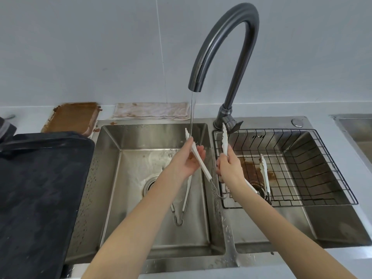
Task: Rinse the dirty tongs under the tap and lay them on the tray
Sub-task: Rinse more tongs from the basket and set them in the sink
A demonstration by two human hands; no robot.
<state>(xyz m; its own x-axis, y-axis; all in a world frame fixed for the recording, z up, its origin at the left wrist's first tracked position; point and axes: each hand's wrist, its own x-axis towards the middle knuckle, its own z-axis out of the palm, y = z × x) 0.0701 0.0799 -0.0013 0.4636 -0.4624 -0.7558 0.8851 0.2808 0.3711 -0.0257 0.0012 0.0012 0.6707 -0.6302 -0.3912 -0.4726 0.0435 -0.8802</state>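
Observation:
Water runs from the dark curved tap [223,45] into the left basin [112,178]. My left hand [187,160] grips white tongs [198,158] with their tip in the stream. A thin wire loop hangs from their lower end. My right hand [229,168] grips a second pair of white tongs [224,137], upright over the divider between the basins. I cannot tell if the two pieces are joined. A third pair of tongs [186,196] lies on the left basin floor, and another pair [264,174] lies in the wire basket. The black tray [40,178] sits on the counter at the left.
A black wire basket [314,166] fills the right basin, with brown residue beneath it. A brown-smeared board [70,117] and a stained cloth [151,110] lie behind the sink. The left basin's drain [150,185] is beside the lying tongs. Brown splatter dots the sink's left rim.

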